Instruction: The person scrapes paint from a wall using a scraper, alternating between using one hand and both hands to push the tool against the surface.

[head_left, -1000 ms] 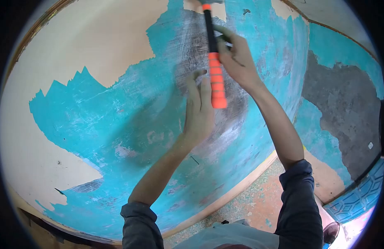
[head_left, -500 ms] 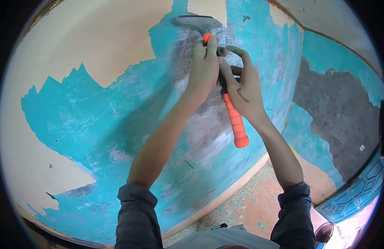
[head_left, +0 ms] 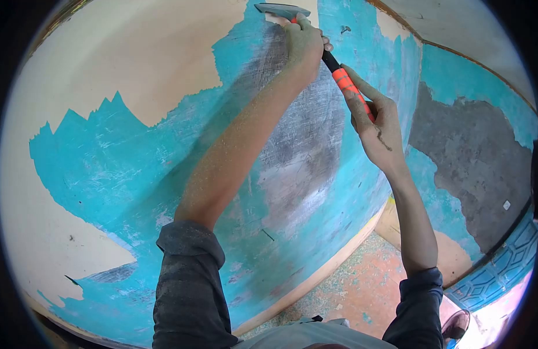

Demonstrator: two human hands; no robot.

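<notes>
A long-handled scraper (head_left: 346,81) with an orange-and-black handle and a wide metal blade is raised against the upper wall. My left hand (head_left: 305,49) is wrapped round its neck just below the blade. Lower on the shaft, my right hand (head_left: 376,122) is closed round the orange grip. The blade (head_left: 282,10) lies at the top, by the border between turquoise paint and a cream patch. Below the hands, the painted wall (head_left: 304,139) is scraped to a greyish, scratched surface.
At the right, a second wall has a bare grey patch (head_left: 469,168) amid turquoise paint. Paint flakes litter the reddish floor (head_left: 362,279). A blue patterned panel (head_left: 496,273) stands at the lower right. A small fixture (head_left: 345,29) sticks out of the wall.
The scraper and my left hand have moved up the wall and slightly right. My right hand has shifted right, from the middle of the shaft onto the orange grip.
</notes>
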